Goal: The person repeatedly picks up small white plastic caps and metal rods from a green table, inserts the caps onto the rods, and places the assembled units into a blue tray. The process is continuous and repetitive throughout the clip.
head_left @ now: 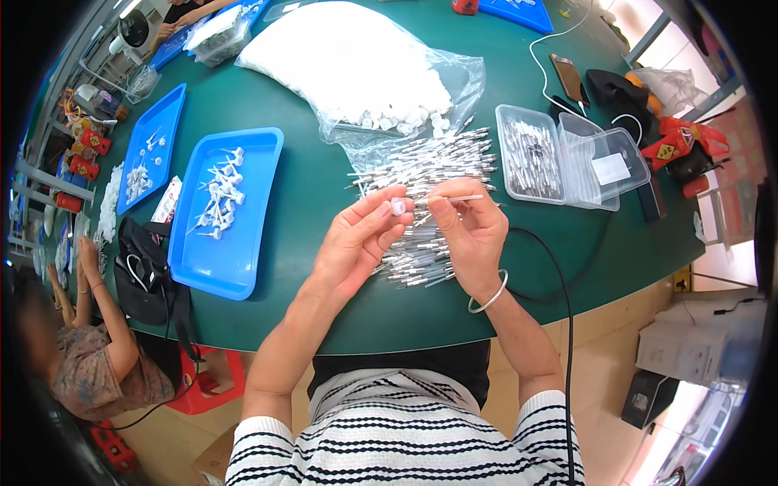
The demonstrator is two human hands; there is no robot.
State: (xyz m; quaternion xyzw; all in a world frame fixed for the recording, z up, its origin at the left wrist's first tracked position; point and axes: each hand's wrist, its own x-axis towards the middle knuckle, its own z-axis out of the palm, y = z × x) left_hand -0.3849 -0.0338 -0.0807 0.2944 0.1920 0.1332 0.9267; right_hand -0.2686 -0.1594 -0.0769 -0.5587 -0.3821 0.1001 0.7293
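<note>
Over the green table my left hand (pixel 352 243) pinches a small white plastic cap (pixel 398 206) between thumb and fingertips. My right hand (pixel 472 239), with a bangle on its wrist, grips a thin rod (pixel 463 198) that points at the cap. Whether the rod's tip sits inside the cap is too small to tell. Beneath and beyond both hands spreads a pile of thin silver-and-grey rods (pixel 442 158). Behind that pile lies a large clear bag of white caps (pixel 356 57), its mouth spilling caps toward me.
Left of my hands, a blue tray (pixel 219 271) holds several capped rods (pixel 220 194); another blue tray (pixel 166 113) stands beyond it. To the right are a clear box of rods (pixel 531 154), a lid (pixel 604 162), a phone (pixel 569 78) and a black cable (pixel 559 283). Other people sit left and far.
</note>
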